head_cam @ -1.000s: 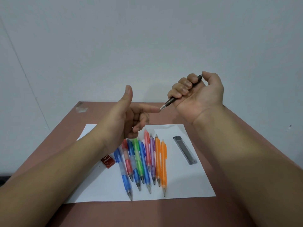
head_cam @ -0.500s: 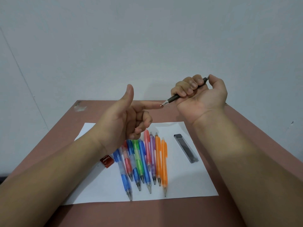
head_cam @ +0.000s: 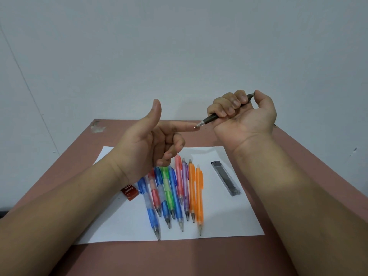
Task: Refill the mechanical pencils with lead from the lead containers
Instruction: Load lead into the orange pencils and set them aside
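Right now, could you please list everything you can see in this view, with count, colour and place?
table: one, reddish brown, against the pale wall.
sheet of paper: one, white, on the table.
pencils in a row: nine, three blue, one red, one green, one pink, one purple, two orange, side by side on the paper, tips toward the camera.
clear lead case: one, clear with dark leads, on the paper right of the row.
red lead case: one, red, at the paper's left edge, partly behind the left wrist.
dark pencil: one, dark, in the right hand.
left hand: thumb up, forefinger touching the dark pencil's tip.
right hand: grips the dark pencil.
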